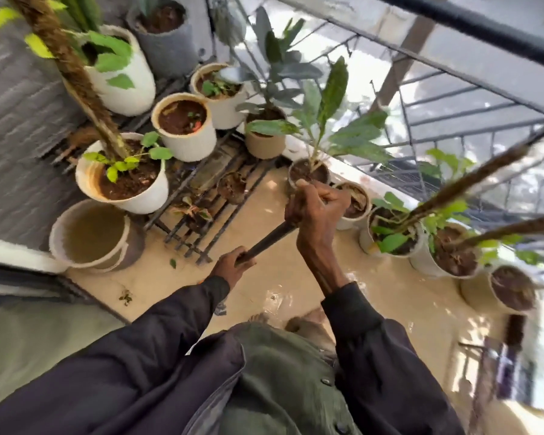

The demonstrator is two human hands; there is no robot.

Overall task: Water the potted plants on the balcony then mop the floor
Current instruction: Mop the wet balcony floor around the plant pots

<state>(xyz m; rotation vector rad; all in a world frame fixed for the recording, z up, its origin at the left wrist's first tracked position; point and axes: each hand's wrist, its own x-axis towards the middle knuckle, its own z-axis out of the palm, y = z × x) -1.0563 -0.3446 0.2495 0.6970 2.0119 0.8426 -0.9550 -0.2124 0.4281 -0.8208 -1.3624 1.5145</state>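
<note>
Both my hands grip a dark mop handle (269, 238) that slants across the middle of the view. My left hand (233, 266) holds its lower part and my right hand (314, 211) holds it higher up, near a small pot (308, 174). The mop head is hidden. The beige balcony floor (390, 293) looks wet and glossy. Several white potted plants (123, 180) stand on a black metal rack (208, 196) at the left, and more pots (453, 252) line the railing side at the right.
A bucket (91, 237) of murky water stands on the floor at the left, by the wall. A metal railing (453, 98) runs along the far side. My bare feet (296, 321) show below my hands. Small leaf bits (125, 297) lie on the floor.
</note>
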